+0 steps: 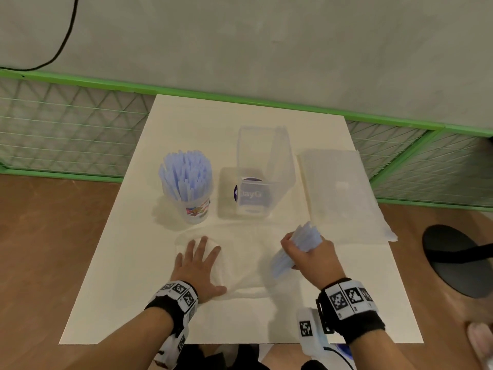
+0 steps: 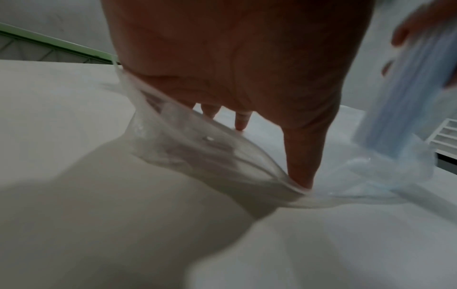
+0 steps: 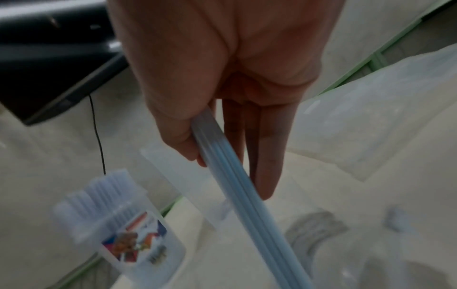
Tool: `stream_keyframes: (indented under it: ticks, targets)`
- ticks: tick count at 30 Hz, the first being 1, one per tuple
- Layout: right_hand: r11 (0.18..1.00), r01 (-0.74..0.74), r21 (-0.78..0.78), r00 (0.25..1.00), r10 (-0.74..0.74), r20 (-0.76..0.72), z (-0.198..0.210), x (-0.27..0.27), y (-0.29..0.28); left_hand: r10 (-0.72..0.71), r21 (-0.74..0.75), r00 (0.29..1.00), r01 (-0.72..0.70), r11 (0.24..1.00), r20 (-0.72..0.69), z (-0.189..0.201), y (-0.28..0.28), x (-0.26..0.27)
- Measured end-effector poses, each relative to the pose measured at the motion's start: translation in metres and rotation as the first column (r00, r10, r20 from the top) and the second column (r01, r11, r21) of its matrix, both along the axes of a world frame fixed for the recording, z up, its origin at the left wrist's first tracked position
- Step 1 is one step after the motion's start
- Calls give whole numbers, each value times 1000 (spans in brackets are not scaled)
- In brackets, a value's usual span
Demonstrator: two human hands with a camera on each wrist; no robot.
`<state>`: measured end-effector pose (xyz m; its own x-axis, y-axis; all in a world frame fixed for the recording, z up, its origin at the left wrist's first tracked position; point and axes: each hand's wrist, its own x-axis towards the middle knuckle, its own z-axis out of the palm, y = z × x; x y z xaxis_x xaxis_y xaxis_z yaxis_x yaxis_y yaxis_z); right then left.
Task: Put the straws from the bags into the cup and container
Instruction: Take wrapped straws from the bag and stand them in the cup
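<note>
At the left the printed plastic cup [image 1: 196,206] already stands packed with pale blue straws [image 1: 185,174]. Just in front, the left hand [image 1: 198,268] lies flat, fingers straight, on the clear bag [image 1: 240,263], seemingly to pin it so it can't slide. The tall clear container [image 1: 262,169] at centre looks empty, its mouth up to receive straws. The right hand [image 1: 310,256] is clamped round a straw bundle [image 1: 306,236] half out of the bag. Further right lies a flat clear bag [image 1: 344,190].
</note>
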<state>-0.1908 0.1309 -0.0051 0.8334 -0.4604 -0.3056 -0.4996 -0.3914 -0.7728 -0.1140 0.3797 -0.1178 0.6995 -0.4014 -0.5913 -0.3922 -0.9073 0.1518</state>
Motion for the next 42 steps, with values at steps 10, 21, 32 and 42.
stream_keyframes:
  ticks: [10,21,32,42]
  targets:
    - [992,-43,-121,998,37,-52,-3,-10,-15,-84,87,992,76,993,96,28,-5,8]
    - [962,-23,-273,1000,19,-18,-18,53,-25,-115,132,991,106,986,62,18,-23,1]
    - [979,-148,-143,953,179,245,49,47,1,262,-645,790,210,735,555,89,5,20]
    - [887,-368,280,854,203,480,118,111,76,198,-642,915,82,762,352,142,60,145]
